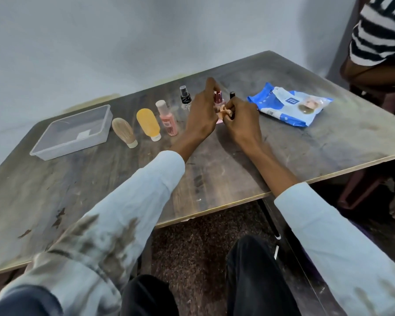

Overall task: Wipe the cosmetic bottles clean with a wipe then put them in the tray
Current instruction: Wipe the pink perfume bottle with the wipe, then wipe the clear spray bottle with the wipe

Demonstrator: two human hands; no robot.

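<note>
While our left hand curls round a small pink bottle with a shiny pink cap, forefinger lifted above the cap, our right hand pinches a crumpled peach-coloured wipe against the bottle's near side. The bottle sits between the two hands, upright over the worn grey-brown wooden table; we cannot tell whether its base touches the top. Just behind our right hand a thin black-capped tube shows. To the left of our left hand stand a clear spray bottle with a black pump, then a pink bottle with a pale cap, an orange squeeze tube and a beige squeeze tube, all in a row. Beyond them, at the left end, lies the clear plastic rectangular tray, well apart from both hands. A blue and white pack of wipes lies to the right, near our right hand.
</note>
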